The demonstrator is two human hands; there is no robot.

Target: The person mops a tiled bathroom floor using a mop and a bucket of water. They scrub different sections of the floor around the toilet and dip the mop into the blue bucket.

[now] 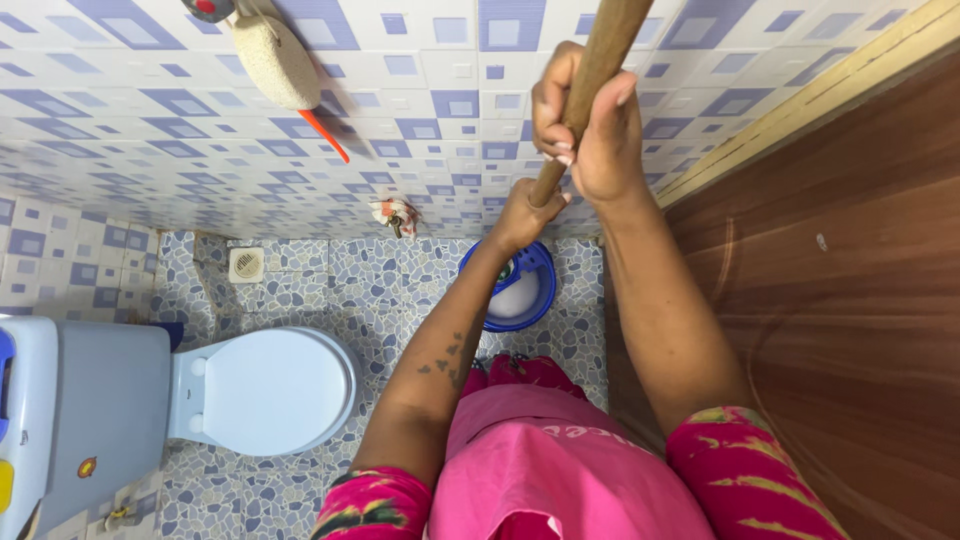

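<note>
A long brown wooden handle (592, 72) runs from the top of the view down toward a blue bucket (540, 268) on the pebble-patterned floor. My right hand (590, 125) grips the handle high up. My left hand (525, 215) is wrapped around it lower down, just above the bucket. The handle's lower end is hidden behind my left hand. The bucket holds something pale inside.
A white toilet (265, 390) with its lid down and a pale cistern (85, 420) stand at the left. A floor drain (245, 264) sits by the tiled wall. A brush (275, 60) hangs on the wall. A brown wooden door (850, 300) is at the right.
</note>
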